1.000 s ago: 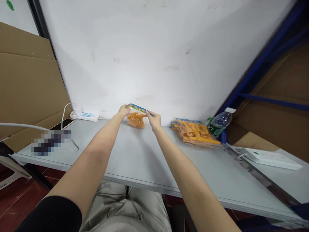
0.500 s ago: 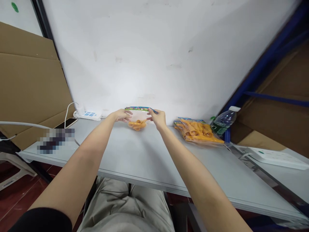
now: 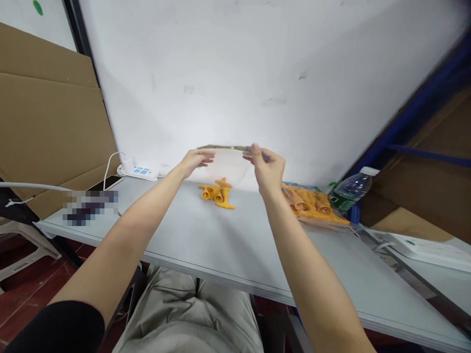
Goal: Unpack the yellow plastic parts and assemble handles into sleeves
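Note:
A clear plastic bag with a colourful printed header strip (image 3: 226,147) hangs above the back of the table, blurred by motion. My right hand (image 3: 268,166) pinches the strip near its right end. At the bag's left side is my left hand (image 3: 196,161), fingers stretched out and apart; whether they touch the film I cannot make out. Below the bag, several orange plastic pieces (image 3: 218,193), some with round cup-like openings, lie in a small heap on the grey table (image 3: 206,235).
Filled bags of similar orange pieces (image 3: 312,203) lie at the right, beside a plastic bottle (image 3: 353,189) with a white cap. A power strip (image 3: 142,171) and a phone (image 3: 106,183) are at the left rear, near cardboard (image 3: 47,117). Behind stands a white wall (image 3: 228,73).
The bag has risen with my hands, and the orange pieces that were in or behind its bottom now lie on the table. My right hand has moved up and right.

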A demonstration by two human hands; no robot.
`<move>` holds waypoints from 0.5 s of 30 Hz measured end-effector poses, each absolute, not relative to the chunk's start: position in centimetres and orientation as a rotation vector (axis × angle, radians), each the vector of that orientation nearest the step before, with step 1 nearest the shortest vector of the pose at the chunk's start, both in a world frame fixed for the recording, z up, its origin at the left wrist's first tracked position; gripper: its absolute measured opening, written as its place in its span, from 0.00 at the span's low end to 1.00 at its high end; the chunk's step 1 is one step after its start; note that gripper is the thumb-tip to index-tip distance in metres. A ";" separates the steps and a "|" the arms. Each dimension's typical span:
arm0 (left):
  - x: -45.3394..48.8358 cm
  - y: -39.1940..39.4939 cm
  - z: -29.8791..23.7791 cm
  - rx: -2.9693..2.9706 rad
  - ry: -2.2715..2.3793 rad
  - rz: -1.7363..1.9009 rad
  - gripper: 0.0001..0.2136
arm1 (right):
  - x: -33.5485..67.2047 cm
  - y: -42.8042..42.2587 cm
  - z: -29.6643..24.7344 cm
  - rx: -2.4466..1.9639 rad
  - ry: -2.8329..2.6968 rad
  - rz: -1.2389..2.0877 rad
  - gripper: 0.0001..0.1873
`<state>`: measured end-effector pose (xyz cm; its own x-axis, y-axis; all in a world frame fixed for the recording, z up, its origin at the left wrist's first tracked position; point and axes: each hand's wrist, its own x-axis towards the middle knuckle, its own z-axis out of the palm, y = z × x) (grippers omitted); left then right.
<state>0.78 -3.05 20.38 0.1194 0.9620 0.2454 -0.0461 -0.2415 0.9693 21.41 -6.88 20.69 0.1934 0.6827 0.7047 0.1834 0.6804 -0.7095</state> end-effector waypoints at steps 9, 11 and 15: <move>-2.5 -5.8 17.3 0.845 0.788 1.533 0.11 | 20.7 -8.9 15.6 -0.705 -1.515 0.695 0.31; -2.4 -5.6 15.0 0.783 0.946 1.436 0.08 | 20.4 -7.9 13.2 -0.748 -1.530 0.781 0.28; -1.7 -5.1 11.0 0.765 1.109 1.474 0.07 | 20.0 -5.7 8.7 -0.808 -1.262 0.991 0.21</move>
<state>-1.72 -5.09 11.01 -0.2057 0.9728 -0.1060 -0.3710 0.0227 0.9284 19.96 -5.69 8.75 0.0237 0.9240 0.3815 -0.1509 0.3806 -0.9124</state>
